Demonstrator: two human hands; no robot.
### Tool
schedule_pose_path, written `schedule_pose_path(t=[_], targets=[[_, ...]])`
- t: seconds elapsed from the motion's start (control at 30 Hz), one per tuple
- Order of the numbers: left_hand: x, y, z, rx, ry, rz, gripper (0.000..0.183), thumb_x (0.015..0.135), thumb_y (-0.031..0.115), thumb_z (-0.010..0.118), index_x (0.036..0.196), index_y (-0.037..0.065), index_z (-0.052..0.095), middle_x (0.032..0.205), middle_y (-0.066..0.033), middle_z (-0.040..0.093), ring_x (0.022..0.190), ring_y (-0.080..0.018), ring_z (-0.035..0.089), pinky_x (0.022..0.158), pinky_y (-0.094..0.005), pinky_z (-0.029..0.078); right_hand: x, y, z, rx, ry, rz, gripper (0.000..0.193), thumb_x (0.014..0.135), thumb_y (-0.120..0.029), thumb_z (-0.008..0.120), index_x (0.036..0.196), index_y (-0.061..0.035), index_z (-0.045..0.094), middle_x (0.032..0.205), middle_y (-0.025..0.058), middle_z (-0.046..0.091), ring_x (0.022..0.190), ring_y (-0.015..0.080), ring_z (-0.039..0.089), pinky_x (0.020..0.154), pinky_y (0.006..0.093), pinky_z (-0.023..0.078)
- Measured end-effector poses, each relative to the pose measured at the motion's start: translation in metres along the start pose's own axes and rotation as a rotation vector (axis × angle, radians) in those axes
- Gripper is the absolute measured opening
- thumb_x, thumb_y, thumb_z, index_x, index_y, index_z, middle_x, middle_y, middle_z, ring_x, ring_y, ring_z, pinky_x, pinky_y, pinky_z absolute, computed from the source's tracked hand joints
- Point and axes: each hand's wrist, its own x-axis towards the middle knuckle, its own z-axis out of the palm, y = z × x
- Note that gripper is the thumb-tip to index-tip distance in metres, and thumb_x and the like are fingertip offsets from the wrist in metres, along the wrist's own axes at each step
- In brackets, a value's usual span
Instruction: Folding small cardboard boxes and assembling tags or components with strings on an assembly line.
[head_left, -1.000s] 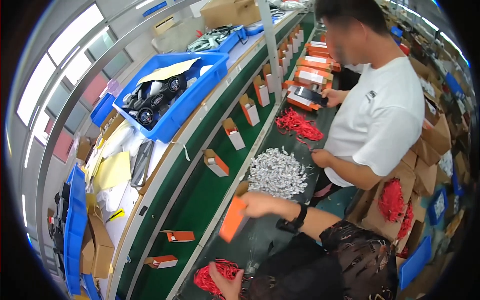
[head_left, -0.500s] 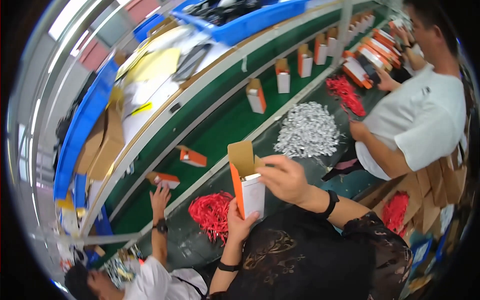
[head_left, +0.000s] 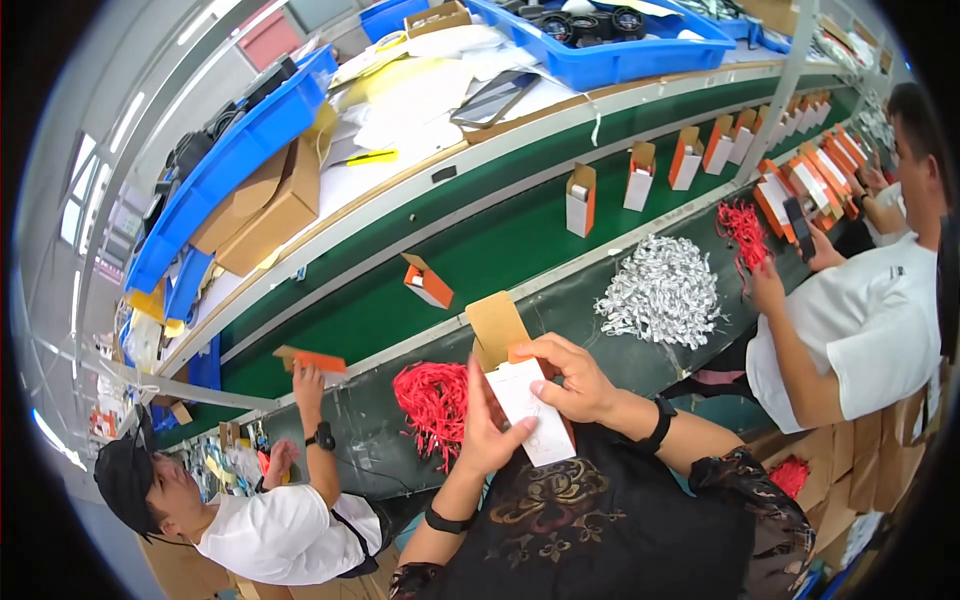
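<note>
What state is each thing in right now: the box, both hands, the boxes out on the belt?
small box: held in both hands, top flap open
left hand: gripping the box's side
right hand: gripping the box's top
belt boxes: upright, flaps open
box on the belt: lying tipped, flap open
red cords: loose pile

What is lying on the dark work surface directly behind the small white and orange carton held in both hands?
A heap of red cords lies behind the small white and orange carton. The carton and the left hand cover its right part; the right hand holds the top.
</note>
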Motion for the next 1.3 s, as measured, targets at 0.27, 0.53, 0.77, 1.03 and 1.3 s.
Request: schedule_pose_path(t=[0.27,0.53,0.77,1.03,1.3], targets=[[0.026,-0.009,-0.006,0.009,0.101,-0.014,0.054,0.082,0.006,0.069,0.13,0.005,0.044,0.12,-0.0084,0.054,0.112,-0.0198,0.055,0.098,-0.0355,0.045,0.02,0.026,0.004,-0.031,0.188,-0.147,0.029,0.082,-0.015,0.073,0.107,-0.0043,0.063,0.116,0.0136,0.056,0.1,0.0192,0.059,0.085,0.0321,0.048],[0.042,-0.04,0.002,0.037,0.229,0.186,0.063,0.087,0.009,0.065,0.141,0.006,0.031,0.134,-0.0143,0.045,0.122,-0.0274,0.052,0.104,-0.0409,0.044,0.017,0.016,-0.004,0.136,0.303,0.047,0.085,0.073,-0.015,0.076,0.146,-0.0075,0.032,0.104,0.008,0.052,0.092,0.0172,0.053,0.085,0.0317,0.048],[0.052,-0.023,0.007,-0.086,-0.048,-0.011,0.052,0.087,0.01,0.064,0.134,0.005,0.04,0.127,-0.015,0.052,0.12,-0.0249,0.053,0.099,-0.0384,0.046,0.019,0.021,-0.032,0.122,0.07,0.004,0.022,0.086,-0.026,0.073,0.093,-0.0053,0.072,0.097,0.0065,0.057,0.091,0.0157,0.055,0.078,0.0293,0.047],[0.057,-0.01,0.024,-0.196,0.074,-0.085,0.036,0.1,0.017,0.054,0.131,0.0,0.045,0.122,-0.0148,0.056,0.109,-0.0222,0.059,0.094,-0.0335,0.049,0.015,-0.027,-0.047,-0.247,0.013,0.153,0.027,0.086,-0.03,0.067,0.096,-0.0049,0.067,0.087,0.0152,0.07,0.083,0.0326,0.068,0.072,0.04,0.052],[0.052,0.006,0.049,0.052,-0.065,-0.024,0.081,0.082,-0.004,0.07,0.15,0.001,0.026,0.134,-0.0133,0.05,0.119,-0.0201,0.054,0.1,-0.0334,0.046,0.017,-0.033,-0.078,-0.073,-0.1,0.116,0.026,0.089,-0.019,0.065,0.112,-0.0098,0.072,0.088,0.0119,0.072,0.068,0.0175,0.063,0.063,0.0328,0.048]])
